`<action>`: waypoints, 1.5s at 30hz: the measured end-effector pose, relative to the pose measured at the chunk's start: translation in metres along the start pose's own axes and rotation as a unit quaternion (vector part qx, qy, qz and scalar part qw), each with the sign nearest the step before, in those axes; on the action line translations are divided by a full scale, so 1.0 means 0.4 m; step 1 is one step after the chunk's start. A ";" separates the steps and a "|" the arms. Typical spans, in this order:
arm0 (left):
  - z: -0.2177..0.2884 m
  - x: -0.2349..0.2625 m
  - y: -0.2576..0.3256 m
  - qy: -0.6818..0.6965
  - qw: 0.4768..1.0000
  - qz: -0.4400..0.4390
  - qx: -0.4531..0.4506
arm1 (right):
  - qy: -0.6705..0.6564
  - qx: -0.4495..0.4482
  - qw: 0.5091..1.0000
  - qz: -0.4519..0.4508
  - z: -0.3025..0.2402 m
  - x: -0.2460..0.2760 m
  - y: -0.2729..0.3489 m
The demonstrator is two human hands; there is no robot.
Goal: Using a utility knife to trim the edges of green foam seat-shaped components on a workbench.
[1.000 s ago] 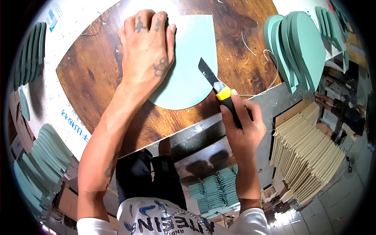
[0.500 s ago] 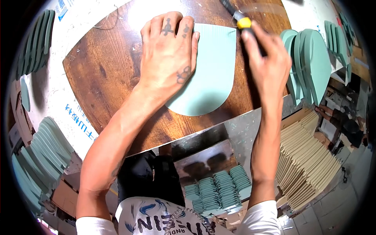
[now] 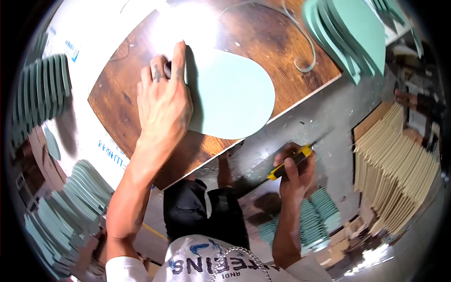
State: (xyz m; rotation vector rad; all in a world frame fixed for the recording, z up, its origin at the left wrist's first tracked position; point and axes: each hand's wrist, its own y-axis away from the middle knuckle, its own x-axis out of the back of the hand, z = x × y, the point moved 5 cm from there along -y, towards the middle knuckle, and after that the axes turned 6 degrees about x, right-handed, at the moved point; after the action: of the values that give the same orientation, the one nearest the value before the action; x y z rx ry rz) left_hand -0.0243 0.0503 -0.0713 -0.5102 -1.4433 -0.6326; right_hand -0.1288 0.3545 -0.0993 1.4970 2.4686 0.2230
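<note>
A pale green rounded foam sheet lies flat on a brown wooden board. My left hand grips the sheet's left edge, fingers curled over it and pointing away from me. My right hand is down off the board over the grey metal table, closed around a yellow and black utility knife. The knife is well away from the sheet.
A thin curled offcut strip lies on the board's far right. Stacks of green cut shapes stand at the upper right, more green shapes at the left. Cream sheets are stacked at the right.
My right hand has brought the knife from the sheet's far edge back down to the metal table. My left hand shifted from pressing flat on the sheet to gripping its left edge.
</note>
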 end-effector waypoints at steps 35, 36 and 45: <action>0.236 -0.046 0.007 0.056 0.941 0.077 -0.325 | 0.345 0.384 0.854 -0.062 0.033 -0.044 0.040; 0.238 -0.026 0.021 0.048 0.940 0.080 -0.327 | 0.276 0.379 0.883 -0.031 0.033 -0.043 0.022; 0.233 -0.038 0.044 0.079 0.941 0.026 -0.327 | 0.275 0.352 0.872 -0.201 -0.038 -0.064 -0.236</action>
State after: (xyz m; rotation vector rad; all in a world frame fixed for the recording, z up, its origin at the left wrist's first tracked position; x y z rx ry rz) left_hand -0.0816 0.1268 -0.0786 -0.9875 -1.0416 -1.0930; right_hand -0.2018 0.2881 -0.1057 1.1671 3.5156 -0.4487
